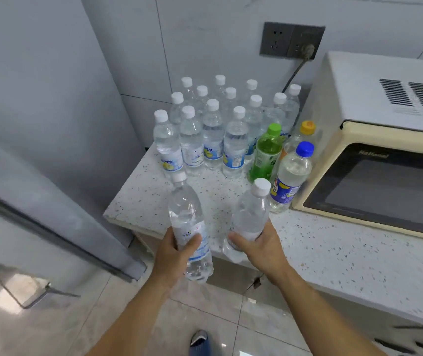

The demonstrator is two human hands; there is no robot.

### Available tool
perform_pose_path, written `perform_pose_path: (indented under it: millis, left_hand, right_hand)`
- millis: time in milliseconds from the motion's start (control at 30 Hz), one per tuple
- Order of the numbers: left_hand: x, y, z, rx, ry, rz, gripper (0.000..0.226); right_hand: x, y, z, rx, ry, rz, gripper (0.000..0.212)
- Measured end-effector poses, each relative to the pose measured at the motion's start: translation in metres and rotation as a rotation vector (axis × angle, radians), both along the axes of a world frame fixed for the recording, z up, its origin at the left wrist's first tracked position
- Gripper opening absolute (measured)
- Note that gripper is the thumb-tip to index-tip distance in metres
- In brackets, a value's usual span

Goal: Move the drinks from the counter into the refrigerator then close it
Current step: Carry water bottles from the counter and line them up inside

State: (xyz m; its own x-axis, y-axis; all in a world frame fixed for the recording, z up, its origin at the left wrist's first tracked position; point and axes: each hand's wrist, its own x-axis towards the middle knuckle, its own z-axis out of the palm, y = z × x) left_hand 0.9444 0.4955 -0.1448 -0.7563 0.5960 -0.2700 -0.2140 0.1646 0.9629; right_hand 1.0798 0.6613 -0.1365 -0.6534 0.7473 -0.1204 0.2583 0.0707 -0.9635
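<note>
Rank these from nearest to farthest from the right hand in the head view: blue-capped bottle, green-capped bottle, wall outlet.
From the right hand:
1. blue-capped bottle, just beyond it, beside the microwave.
2. green-capped bottle, a little farther back and left.
3. wall outlet, high on the back wall.

Left hand point(173, 249) grips one clear water bottle point(189, 227); right hand point(261, 246) grips a second water bottle point(250, 217), both tilted, held at the speckled tabletop point(333, 253) edge. Further white-capped bottles point(213, 129) stand clustered behind, beside a green bottle point(265, 152), a blue-capped bottle point(291, 176) and a cream microwave point(374, 140).
</note>
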Motion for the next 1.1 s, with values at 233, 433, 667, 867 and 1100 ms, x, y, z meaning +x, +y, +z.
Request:
perform_pose_path:
  millis: [233, 433, 667, 867, 1100]
  left_hand:
    - [0.075, -0.087, 0.011, 0.129, -0.469, 0.17, 0.056]
    - [0.127, -0.166, 0.009, 0.172, -0.549, 0.413, 0.038]
    - [0.138, -0.272, 0.015, 0.196, -0.524, 0.717, 0.039]
    - [0.113, -0.371, 0.011, 0.294, -0.538, 0.906, 0.045]
    - [0.064, -0.498, 0.019, 0.28, -0.485, 0.961, 0.058]
  right_hand:
    - [0.041, -0.059, -0.01, -0.636, 0.06, 0.145, 0.037]
    - [0.041, -0.132, -0.024, -0.869, 0.004, 0.314, 0.058]
    - [0.008, -0.239, -0.029, -0.818, -0.159, 0.524, 0.039]
    - [-0.041, -0.344, -0.023, -0.804, -0.241, 0.707, 0.055]
    - [-0.111, -0.466, -0.01, -0.743, -0.239, 0.817, 0.056]
